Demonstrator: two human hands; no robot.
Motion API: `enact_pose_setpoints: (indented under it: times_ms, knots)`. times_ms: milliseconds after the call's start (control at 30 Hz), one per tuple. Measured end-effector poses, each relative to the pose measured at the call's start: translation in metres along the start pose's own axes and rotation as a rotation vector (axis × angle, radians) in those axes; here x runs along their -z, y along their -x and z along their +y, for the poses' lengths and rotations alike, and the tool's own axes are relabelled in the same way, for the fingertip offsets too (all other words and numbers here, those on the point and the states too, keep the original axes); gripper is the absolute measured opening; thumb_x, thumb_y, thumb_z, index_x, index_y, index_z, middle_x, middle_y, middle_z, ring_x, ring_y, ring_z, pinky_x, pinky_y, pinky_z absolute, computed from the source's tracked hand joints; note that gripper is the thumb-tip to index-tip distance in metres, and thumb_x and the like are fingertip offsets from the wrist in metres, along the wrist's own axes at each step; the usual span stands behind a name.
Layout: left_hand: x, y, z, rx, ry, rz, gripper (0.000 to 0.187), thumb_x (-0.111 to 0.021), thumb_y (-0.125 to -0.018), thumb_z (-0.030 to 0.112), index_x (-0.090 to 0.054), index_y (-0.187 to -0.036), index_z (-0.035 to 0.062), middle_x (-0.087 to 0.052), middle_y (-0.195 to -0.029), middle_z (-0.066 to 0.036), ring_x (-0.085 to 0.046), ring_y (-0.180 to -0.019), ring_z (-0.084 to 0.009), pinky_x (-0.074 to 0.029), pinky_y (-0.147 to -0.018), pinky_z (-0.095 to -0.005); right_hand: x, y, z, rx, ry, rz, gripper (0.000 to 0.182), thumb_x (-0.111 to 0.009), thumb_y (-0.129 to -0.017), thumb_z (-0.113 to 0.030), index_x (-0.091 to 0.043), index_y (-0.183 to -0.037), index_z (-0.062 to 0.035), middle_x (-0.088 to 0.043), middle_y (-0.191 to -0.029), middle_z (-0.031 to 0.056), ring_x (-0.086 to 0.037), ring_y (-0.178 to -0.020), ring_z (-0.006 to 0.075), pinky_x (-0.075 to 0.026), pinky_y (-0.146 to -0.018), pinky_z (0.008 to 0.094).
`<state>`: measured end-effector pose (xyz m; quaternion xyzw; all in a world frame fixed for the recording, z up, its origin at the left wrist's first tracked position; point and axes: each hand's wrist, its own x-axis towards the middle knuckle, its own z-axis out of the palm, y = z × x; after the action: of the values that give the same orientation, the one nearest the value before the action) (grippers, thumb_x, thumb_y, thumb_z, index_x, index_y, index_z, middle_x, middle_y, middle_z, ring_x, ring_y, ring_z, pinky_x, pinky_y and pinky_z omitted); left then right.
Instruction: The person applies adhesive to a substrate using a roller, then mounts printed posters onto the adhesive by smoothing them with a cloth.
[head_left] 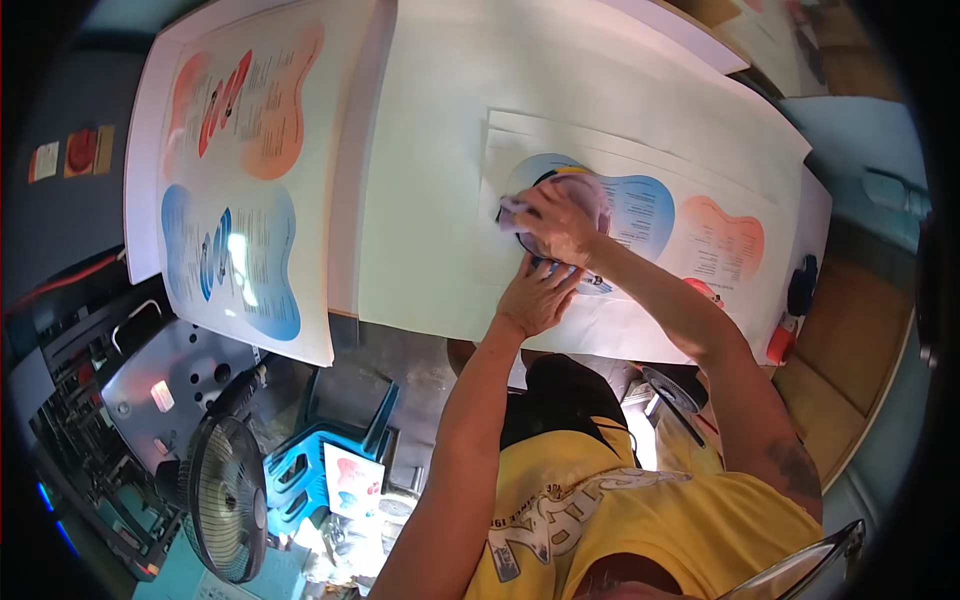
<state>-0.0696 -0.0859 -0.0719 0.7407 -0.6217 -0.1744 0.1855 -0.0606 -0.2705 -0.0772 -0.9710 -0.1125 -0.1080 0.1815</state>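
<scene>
My right hand (pixel 560 225) is curled over a lavender, cloth-like bundle (pixel 597 195) on the printed sheet (pixel 650 215). A dark rounded edge with a yellow band shows beside the bundle; what it belongs to is partly hidden. Below it, my left hand (pixel 540 297) rests on the sheet with its fingers stretched out, close under the right hand. Blue and orange blob shapes with small text are printed on the sheet, and the hands cover part of the blue one. The fingers of my right hand are slightly blurred.
The sheet lies on a large white table (pixel 430 200). At the left, another printed sheet (pixel 235 190) lies on a separate surface. Below stand a black fan (pixel 228 500), a blue plastic chair (pixel 310 465) and metal machinery (pixel 170 390). A red-and-black object (pixel 782 343) is at the right edge.
</scene>
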Motion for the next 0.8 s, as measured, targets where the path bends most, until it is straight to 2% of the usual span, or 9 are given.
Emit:
enact_pose_setpoints:
  times_ms: [67, 267, 333, 367, 400, 467, 667, 767, 800]
  knots:
    - [-0.003, 0.004, 0.001, -0.003, 0.019, 0.05, 0.052, -0.06, -0.096, 0.033, -0.052, -0.145, 0.0187, -0.046, -0.147, -0.008, -0.042, -0.136, -0.0267, -0.031, -0.116, -0.058, 0.004, -0.011, 0.013, 0.027, -0.183, -0.068, 0.045, -0.068, -0.069, -0.012, -0.068, -0.113, -0.0185, -0.058, -0.118, 0.0128, -0.055, -0.11, 0.0352, -0.046, -0.095, 0.049]
    - [0.002, -0.002, -0.002, -0.046, 0.014, 0.141, 0.051, -0.06, -0.096, 0.033, -0.053, -0.143, 0.0166, -0.045, -0.148, -0.009, -0.042, -0.137, -0.0269, -0.03, -0.117, -0.0568, 0.007, -0.088, 0.06, -0.231, 0.103, 0.204, 0.036, -0.066, -0.078, -0.013, -0.067, -0.114, -0.0174, -0.06, -0.105, 0.0089, -0.058, -0.099, 0.0324, -0.049, -0.089, 0.0441]
    - [0.001, -0.003, -0.003, -0.042, 0.023, 0.145, 0.05, -0.06, -0.096, 0.033, -0.053, -0.142, 0.0165, -0.045, -0.148, -0.009, -0.042, -0.137, -0.027, -0.03, -0.116, -0.0568, 0.008, -0.077, 0.036, -0.262, 0.117, 0.149, 0.033, -0.066, -0.078, -0.013, -0.068, -0.111, -0.0172, -0.062, -0.105, 0.008, -0.06, -0.097, 0.0312, -0.05, -0.089, 0.0445]
    - [-0.001, -0.002, -0.003, -0.038, 0.032, 0.144, 0.05, -0.061, -0.096, 0.033, -0.053, -0.142, 0.0165, -0.045, -0.148, -0.009, -0.042, -0.137, -0.027, -0.03, -0.116, -0.0568, 0.01, -0.069, 0.014, -0.321, 0.043, -0.088, 0.031, -0.066, -0.076, -0.014, -0.07, -0.107, -0.0191, -0.063, -0.105, 0.0075, -0.061, -0.098, 0.029, -0.05, -0.088, 0.0444]
    - [-0.002, -0.003, -0.005, -0.029, 0.039, 0.121, 0.051, -0.061, -0.096, 0.033, -0.052, -0.143, 0.0164, -0.045, -0.148, -0.009, -0.042, -0.137, -0.0271, -0.03, -0.116, -0.0565, 0.0, -0.054, 0.003, -0.09, 0.01, 0.041, 0.028, -0.067, -0.075, -0.015, -0.071, -0.102, -0.0212, -0.064, -0.107, 0.007, -0.061, -0.099, 0.028, -0.051, -0.087, 0.0443]
    - [-0.008, 0.003, -0.002, 0.002, 0.065, 0.064, 0.051, -0.061, -0.096, 0.033, -0.052, -0.143, 0.0164, -0.045, -0.148, -0.009, -0.042, -0.138, -0.0272, -0.03, -0.117, -0.056, -0.009, -0.047, -0.01, -0.076, -0.068, 0.064, 0.028, -0.069, -0.075, -0.015, -0.071, -0.102, -0.0226, -0.063, -0.106, 0.007, -0.06, -0.099, 0.029, -0.051, -0.087, 0.044]
    - [0.003, 0.002, 0.0, -0.023, 0.019, 0.148, 0.051, -0.062, -0.095, 0.034, -0.053, -0.143, 0.0164, -0.044, -0.149, -0.007, -0.039, -0.141, -0.0248, -0.029, -0.118, -0.0551, -0.008, -0.109, 0.058, -0.292, 0.186, 0.212, 0.026, -0.071, -0.075, -0.017, -0.069, -0.101, -0.0131, -0.063, -0.105, 0.0098, -0.059, -0.099, 0.0311, -0.051, -0.085, 0.0443]
    - [0.002, -0.005, -0.006, -0.028, 0.03, 0.133, 0.051, -0.063, -0.094, 0.033, -0.053, -0.142, 0.0165, -0.044, -0.148, -0.007, -0.039, -0.139, -0.0263, -0.03, -0.117, -0.0551, 0.003, -0.092, 0.017, -0.333, 0.122, -0.032, 0.025, -0.062, -0.08, -0.009, -0.062, -0.104, -0.0124, -0.056, -0.107, 0.0084, -0.053, -0.099, 0.0287, -0.044, -0.091, 0.0401]
    - [-0.002, -0.001, -0.005, -0.021, 0.036, 0.117, 0.051, -0.063, -0.094, 0.033, -0.054, -0.141, 0.0166, -0.045, -0.147, -0.008, -0.04, -0.138, -0.0269, -0.03, -0.117, -0.0552, -0.001, -0.079, -0.003, -0.206, 0.046, -0.02, 0.023, -0.062, -0.079, -0.009, -0.062, -0.102, -0.013, -0.056, -0.107, 0.0084, -0.054, -0.1, 0.0294, -0.045, -0.09, 0.0401]
